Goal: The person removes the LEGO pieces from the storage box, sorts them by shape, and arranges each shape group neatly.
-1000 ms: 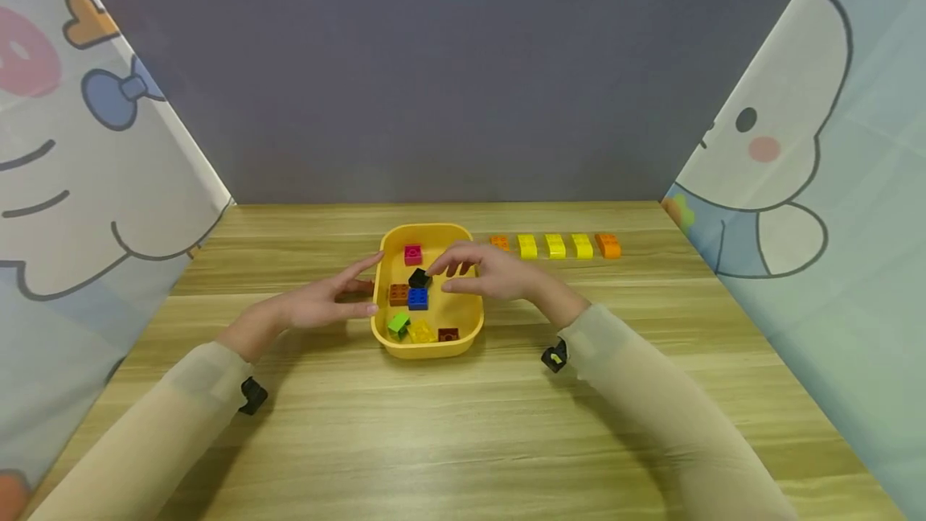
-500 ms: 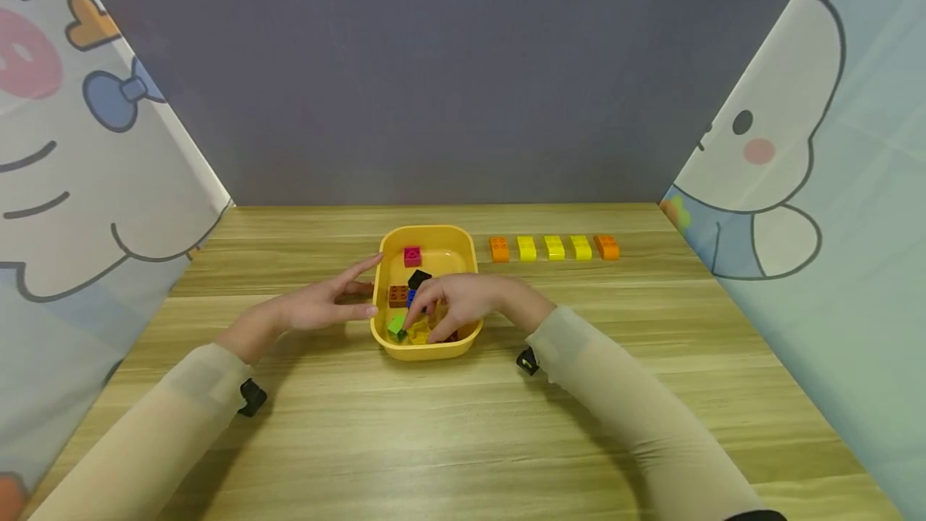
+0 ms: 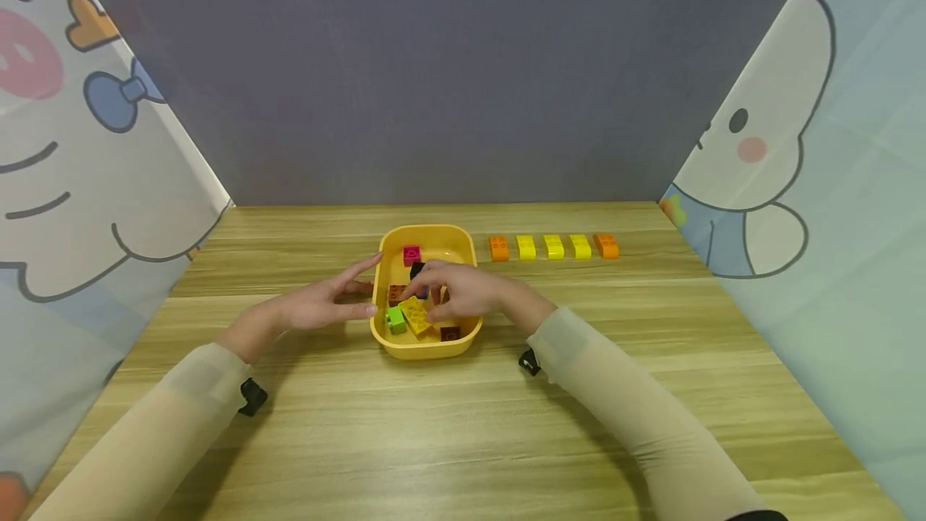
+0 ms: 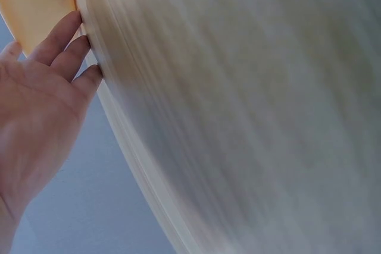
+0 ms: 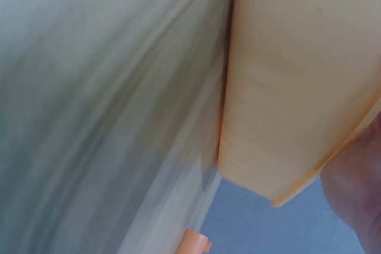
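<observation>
Head view: right hand [image 3: 463,292] pinches studded yellow brick [image 3: 415,315], tilted; left hand [image 3: 318,304] flat, fingers straight.

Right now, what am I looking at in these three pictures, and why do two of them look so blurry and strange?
A person sits at a wooden table wearing three small cameras. The big picture comes from one on the head, looking down at both hands. The two blurry pictures come from cameras strapped to the wrists, so close that you mostly see table and the side of the yellow tub.

The tub holds toy bricks. The left hand lies with straight fingers against the tub's side. The right hand reaches in and pinches a yellow brick, beside a green brick. Behind the tub, a row of orange and yellow bricks sits on the table.
</observation>
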The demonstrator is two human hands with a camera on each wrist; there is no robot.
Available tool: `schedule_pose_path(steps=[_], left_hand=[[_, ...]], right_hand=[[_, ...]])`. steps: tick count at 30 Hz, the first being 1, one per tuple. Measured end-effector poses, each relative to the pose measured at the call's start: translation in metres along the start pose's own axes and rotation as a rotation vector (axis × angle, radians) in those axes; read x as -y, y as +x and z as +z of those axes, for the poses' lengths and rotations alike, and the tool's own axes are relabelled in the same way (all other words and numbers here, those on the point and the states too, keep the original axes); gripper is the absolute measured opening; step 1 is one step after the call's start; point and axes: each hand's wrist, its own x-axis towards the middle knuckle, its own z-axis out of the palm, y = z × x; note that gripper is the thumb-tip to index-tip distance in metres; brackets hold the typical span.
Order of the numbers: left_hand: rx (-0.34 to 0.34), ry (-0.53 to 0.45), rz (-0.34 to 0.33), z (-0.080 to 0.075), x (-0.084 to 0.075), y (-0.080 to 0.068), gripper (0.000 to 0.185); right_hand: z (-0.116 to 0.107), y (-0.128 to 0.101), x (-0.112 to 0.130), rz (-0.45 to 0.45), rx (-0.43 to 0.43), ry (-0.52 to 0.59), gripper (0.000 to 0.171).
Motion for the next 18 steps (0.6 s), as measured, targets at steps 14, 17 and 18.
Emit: schedule_pose_path(steps=[14,17,18], left_hand=[[-0.003,0.016,0.003,0.0011,0.0003,-0.0006,0.097],[-0.004,0.011,0.001,0.0009,-0.0001,-0.0003,0.096],[-0.005,0.010,-0.001,0.0008,-0.0001,-0.0002,0.096]], right_hand=[[0.0042,0.0022,0.0030,0.018,0.081,-0.145,0.030],[0.0045,0.0018,0.0040,0.003,0.058,-0.161,0.030],[0.0047,0.0015,0.0046,0.003,0.049,-0.167,0.030]])
